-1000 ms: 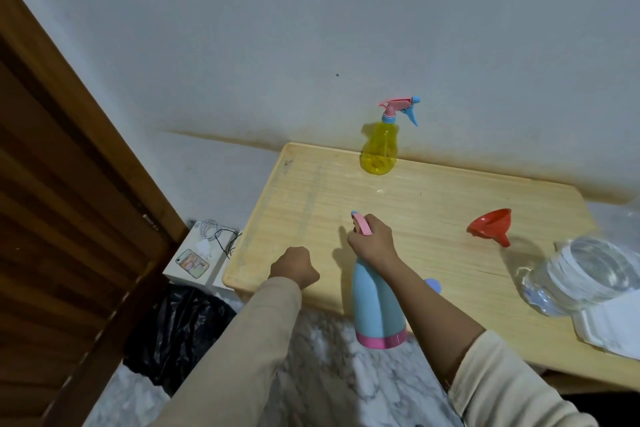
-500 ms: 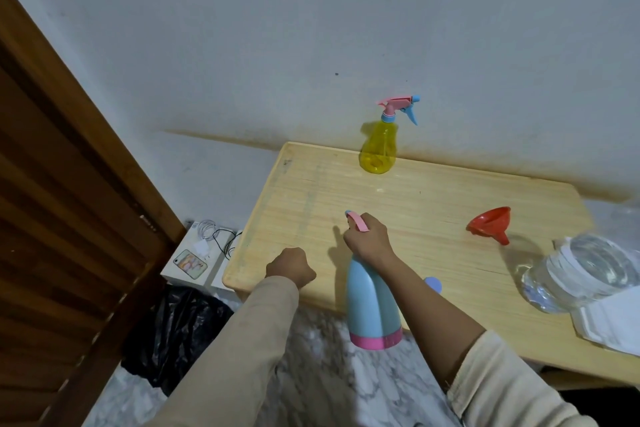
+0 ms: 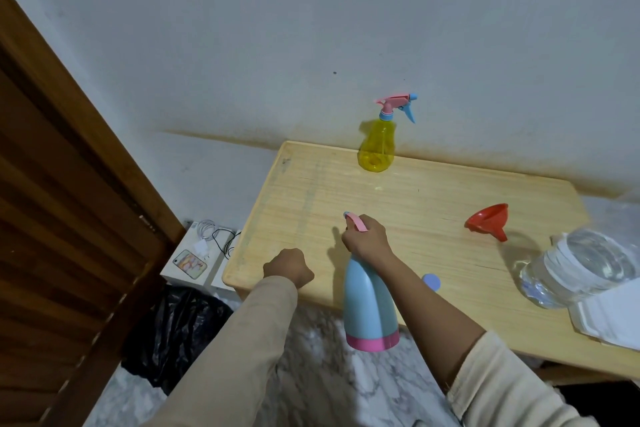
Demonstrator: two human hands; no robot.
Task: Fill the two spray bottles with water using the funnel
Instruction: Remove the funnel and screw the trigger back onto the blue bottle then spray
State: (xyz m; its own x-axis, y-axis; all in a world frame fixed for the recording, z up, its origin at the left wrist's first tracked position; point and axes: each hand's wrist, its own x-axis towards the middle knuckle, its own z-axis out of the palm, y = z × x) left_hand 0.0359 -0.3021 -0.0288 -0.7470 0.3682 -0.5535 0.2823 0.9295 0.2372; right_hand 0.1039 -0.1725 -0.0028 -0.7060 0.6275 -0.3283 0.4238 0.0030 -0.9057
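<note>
R hand (image 3: 367,243) has its grip round the blue bottle (image 3: 369,305) top, at the near edge of the worktop (image 3: 415,204). L hand (image 3: 287,267): empty fist. Best stand it flat, L holds body, then twist top off.

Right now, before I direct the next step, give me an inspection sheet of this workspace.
Surface: wooden table, against the wall.
Job's things: yellow spray bottle upright at the back, head on; blue spray bottle held above the near edge; red funnel on its side; water bottle at right.
Clutter: blue cap, white sheets.
Hands: right hand grips that blue bottle's neck; left hand fisted, nothing seen in it.
Cables: white and black leads on a white box by a phone.
Surroundings: wooden door, black bag, marble floor.
</note>
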